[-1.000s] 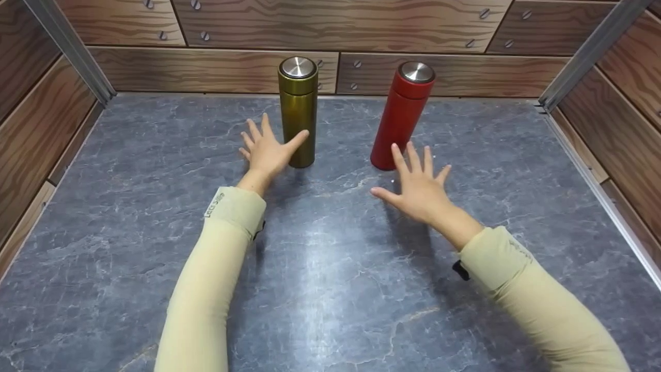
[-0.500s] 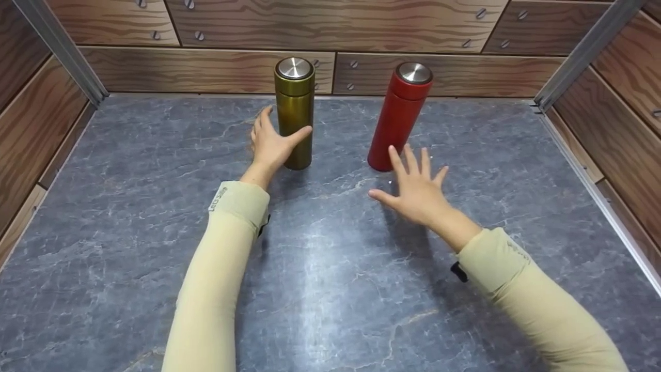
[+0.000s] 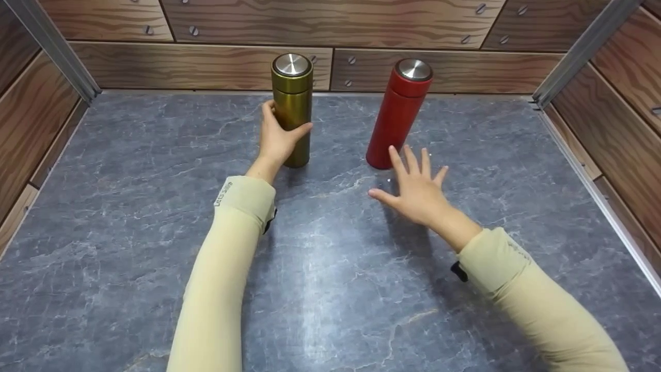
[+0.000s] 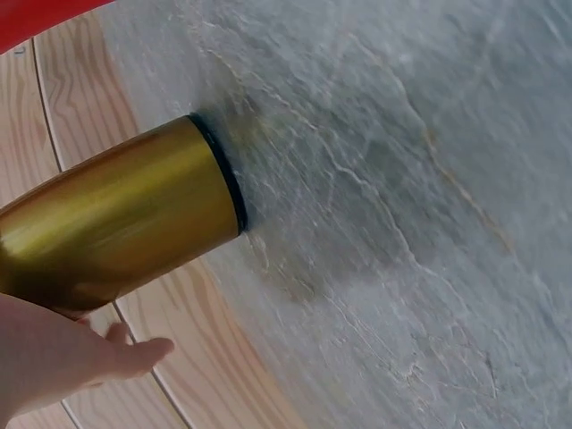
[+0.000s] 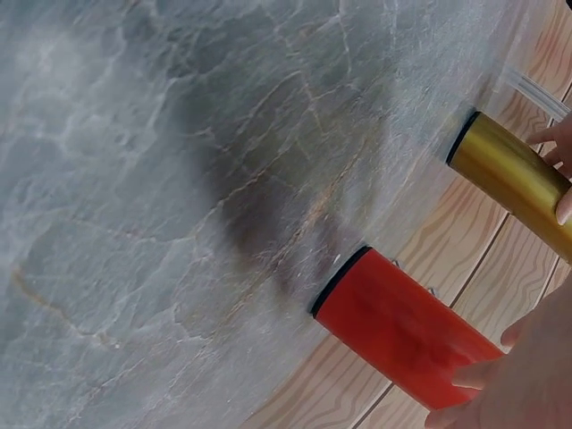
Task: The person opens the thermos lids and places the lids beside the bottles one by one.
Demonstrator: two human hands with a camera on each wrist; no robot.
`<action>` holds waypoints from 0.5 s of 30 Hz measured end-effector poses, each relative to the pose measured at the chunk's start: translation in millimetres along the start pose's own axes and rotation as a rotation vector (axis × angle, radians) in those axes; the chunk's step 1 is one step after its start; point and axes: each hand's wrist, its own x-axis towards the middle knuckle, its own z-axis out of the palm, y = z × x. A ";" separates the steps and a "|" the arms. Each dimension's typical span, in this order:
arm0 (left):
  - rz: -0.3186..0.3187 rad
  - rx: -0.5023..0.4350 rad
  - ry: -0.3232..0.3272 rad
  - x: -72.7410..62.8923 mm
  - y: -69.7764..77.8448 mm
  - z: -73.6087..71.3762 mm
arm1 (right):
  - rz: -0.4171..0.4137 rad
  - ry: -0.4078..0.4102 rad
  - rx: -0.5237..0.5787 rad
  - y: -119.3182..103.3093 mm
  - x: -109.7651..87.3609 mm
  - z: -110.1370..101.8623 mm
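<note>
Head view: left hand (image 3: 278, 141) partly hidden behind gold bottle (image 3: 295, 107)

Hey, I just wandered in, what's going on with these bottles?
Someone's left hand grips the gold bottle. Their right hand is open, fingers spread, in front of the red bottle; whether it touches isn't clear. Both bottles stand upright on the grey table.
</note>
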 end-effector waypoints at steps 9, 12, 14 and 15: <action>0.042 -0.012 -0.012 -4.2 -1.6 -7.3 | -0.028 0.001 -0.006 -1.0 3.1 1.2; 0.048 -0.001 -0.029 -6.6 -1.6 -11.9 | -0.041 0.006 0.017 -1.5 3.9 0.2; 0.049 0.004 -0.036 -8.3 -1.4 -15.5 | -0.050 0.007 0.034 -2.2 4.5 -0.7; 0.048 0.005 -0.040 -9.3 -1.1 -17.3 | -0.055 0.007 0.043 -2.8 4.9 -1.4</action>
